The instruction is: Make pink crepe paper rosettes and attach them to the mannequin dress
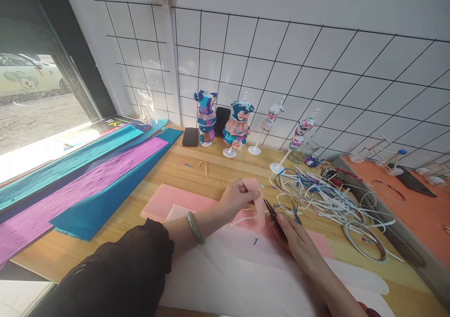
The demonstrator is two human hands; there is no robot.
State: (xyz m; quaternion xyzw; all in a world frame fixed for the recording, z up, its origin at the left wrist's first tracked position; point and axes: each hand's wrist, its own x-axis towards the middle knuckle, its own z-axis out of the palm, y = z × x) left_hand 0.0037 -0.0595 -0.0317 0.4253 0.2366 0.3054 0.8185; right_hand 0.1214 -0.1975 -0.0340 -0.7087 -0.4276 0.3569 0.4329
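Grips a peach strip (pixel 260 211) by its upper part between thumb and fingers of the left hand (pixel 236 200), closed on the material, with the lower end hanging over a pink sheet (pixel 186 200). Holds dark scissors (pixel 272 211) in the right hand (pixel 295 237), closed around the handles, with blade tips just beside the right edge of the strip. Wears a green bangle (pixel 195 228) on the left wrist.

Has a large white sheet (pixel 218 270) partly over the pink sheet on the bench (pixel 165 167). Includes a tangle of narrow strips (pixel 316 195) to the right of the scissors. Presents four small dress forms (pixel 206 115) in a row near the wall, upright to tilted in view, with one phone (pixel 190 137) lying flat and another phone (pixel 222 121) standing behind. Shows blue sheets (pixel 105 200) and a purple sheet (pixel 87 185), overlapping, along the left side.
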